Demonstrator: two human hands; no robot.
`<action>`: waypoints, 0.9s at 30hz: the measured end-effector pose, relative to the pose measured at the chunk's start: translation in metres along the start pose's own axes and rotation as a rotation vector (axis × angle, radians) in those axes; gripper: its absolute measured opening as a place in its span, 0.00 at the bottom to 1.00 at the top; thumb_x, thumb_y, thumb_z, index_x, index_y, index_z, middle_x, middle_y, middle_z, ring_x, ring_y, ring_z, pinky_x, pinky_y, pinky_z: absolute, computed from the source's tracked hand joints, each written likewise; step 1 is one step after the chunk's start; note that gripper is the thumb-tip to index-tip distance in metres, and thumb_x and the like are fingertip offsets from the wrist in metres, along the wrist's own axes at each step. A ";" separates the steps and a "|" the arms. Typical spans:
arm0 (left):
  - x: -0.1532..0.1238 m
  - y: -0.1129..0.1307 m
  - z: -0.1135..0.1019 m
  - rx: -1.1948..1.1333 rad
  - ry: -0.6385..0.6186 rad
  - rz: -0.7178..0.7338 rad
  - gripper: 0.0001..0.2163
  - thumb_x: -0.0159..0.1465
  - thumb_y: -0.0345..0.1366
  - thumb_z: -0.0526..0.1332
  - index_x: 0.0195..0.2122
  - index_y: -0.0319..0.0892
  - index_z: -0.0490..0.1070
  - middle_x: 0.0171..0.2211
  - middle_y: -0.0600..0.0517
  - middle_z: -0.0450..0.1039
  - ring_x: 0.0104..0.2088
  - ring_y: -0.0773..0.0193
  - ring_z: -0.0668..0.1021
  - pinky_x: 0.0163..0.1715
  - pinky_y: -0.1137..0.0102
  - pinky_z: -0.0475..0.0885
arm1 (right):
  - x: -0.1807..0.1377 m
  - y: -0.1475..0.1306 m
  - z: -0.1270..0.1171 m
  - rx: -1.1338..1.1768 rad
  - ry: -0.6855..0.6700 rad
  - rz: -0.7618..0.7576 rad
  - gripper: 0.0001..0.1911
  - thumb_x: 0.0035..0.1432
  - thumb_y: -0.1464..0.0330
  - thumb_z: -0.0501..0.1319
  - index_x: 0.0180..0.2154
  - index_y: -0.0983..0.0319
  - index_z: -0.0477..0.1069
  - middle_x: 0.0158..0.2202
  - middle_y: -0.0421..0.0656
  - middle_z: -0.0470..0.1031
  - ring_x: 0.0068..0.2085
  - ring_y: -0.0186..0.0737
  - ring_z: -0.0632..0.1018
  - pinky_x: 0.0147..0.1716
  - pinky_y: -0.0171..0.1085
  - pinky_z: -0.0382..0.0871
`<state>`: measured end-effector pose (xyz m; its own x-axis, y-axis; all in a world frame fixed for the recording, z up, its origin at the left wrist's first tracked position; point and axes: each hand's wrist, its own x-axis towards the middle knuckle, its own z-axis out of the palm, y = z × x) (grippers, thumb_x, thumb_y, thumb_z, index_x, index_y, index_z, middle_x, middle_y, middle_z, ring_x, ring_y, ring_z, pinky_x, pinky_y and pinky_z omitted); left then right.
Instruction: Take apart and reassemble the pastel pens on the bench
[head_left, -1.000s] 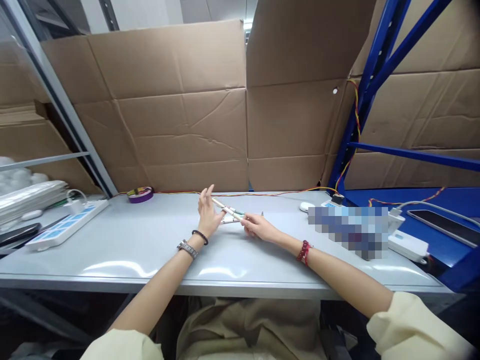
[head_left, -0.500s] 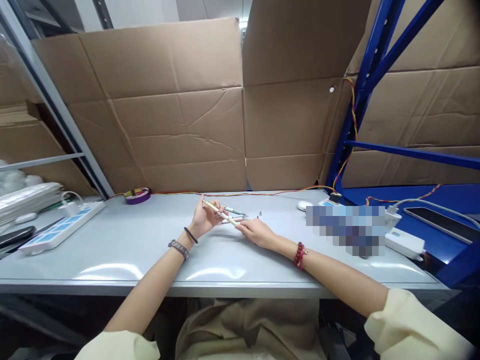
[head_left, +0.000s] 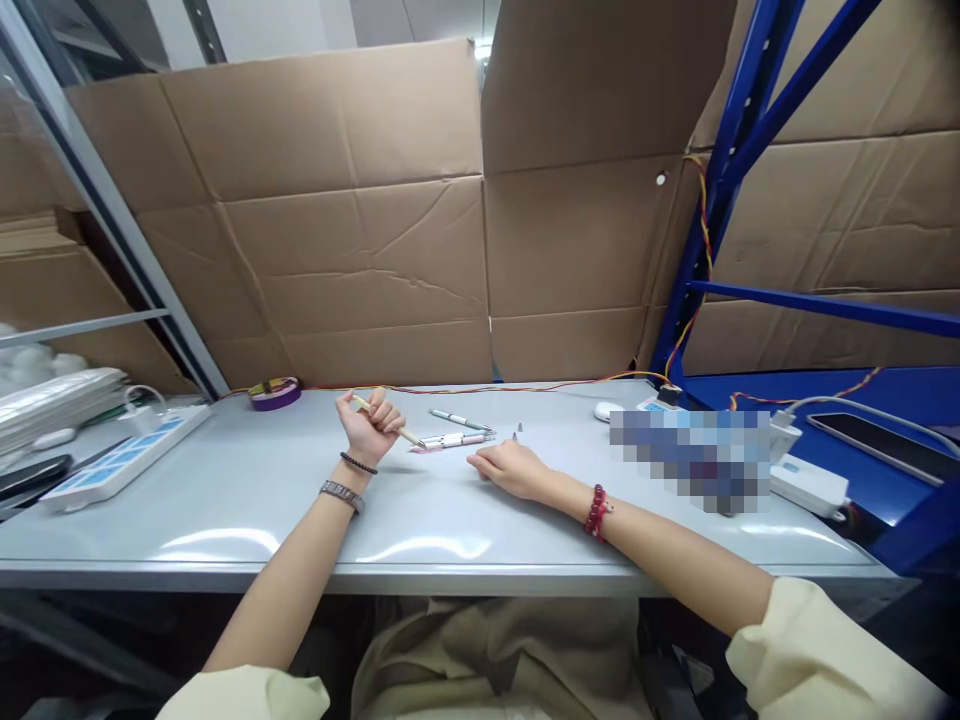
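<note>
Cream pen, apparently, aslant in left hand

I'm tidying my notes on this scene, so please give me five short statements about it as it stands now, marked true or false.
1. The left hand grips a pale pen. True.
2. The right hand holds the phone. False: the phone lies apart from it, on the blue shelf.
3. The purple roll lies near the back of the table. True.
4. The other pens stand upright. False: they lie flat on the table.
5. The watch and the red bracelet are on different arms. True.
</note>
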<state>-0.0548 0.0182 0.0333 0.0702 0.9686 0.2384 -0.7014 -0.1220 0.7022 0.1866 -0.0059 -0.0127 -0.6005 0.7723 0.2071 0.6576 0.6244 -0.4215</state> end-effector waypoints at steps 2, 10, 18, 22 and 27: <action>0.000 0.001 -0.001 -0.021 0.020 0.026 0.28 0.61 0.58 0.36 0.13 0.42 0.48 0.09 0.60 0.39 0.09 0.74 0.47 0.09 0.78 0.51 | 0.000 0.000 0.000 -0.009 -0.004 -0.004 0.23 0.65 0.60 0.45 0.24 0.61 0.69 0.25 0.41 0.72 0.25 0.34 0.68 0.25 0.33 0.53; 0.003 -0.005 -0.002 -0.038 0.101 0.070 0.28 0.61 0.59 0.36 0.15 0.42 0.52 0.10 0.60 0.45 0.10 0.74 0.53 0.11 0.77 0.56 | 0.000 0.002 0.000 -0.027 -0.018 -0.031 0.22 0.65 0.60 0.45 0.26 0.60 0.69 0.25 0.41 0.71 0.25 0.34 0.67 0.25 0.33 0.53; 0.020 -0.014 -0.014 0.057 0.264 0.112 0.14 0.65 0.44 0.54 0.33 0.37 0.68 0.29 0.52 0.71 0.32 0.65 0.75 0.34 0.65 0.71 | 0.000 0.002 0.000 -0.035 -0.027 -0.064 0.22 0.65 0.60 0.45 0.25 0.61 0.67 0.25 0.41 0.71 0.25 0.34 0.68 0.25 0.33 0.53; 0.024 -0.011 -0.022 0.144 0.356 0.197 0.12 0.65 0.40 0.55 0.43 0.38 0.68 0.42 0.48 0.70 0.39 0.62 0.75 0.38 0.62 0.71 | -0.001 0.002 -0.002 -0.037 -0.041 -0.081 0.21 0.65 0.61 0.45 0.26 0.61 0.68 0.24 0.41 0.71 0.24 0.34 0.67 0.25 0.33 0.53; 0.030 0.000 -0.035 0.306 0.510 0.317 0.13 0.65 0.39 0.55 0.48 0.39 0.65 0.45 0.47 0.68 0.41 0.61 0.74 0.40 0.61 0.71 | -0.002 0.003 -0.003 -0.041 -0.054 -0.099 0.21 0.65 0.61 0.45 0.27 0.61 0.68 0.24 0.40 0.70 0.24 0.33 0.66 0.24 0.32 0.53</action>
<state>-0.0771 0.0547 0.0167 -0.5023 0.8478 0.1702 -0.3953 -0.4001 0.8268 0.1909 -0.0049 -0.0111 -0.6863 0.7000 0.1973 0.6114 0.7022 -0.3648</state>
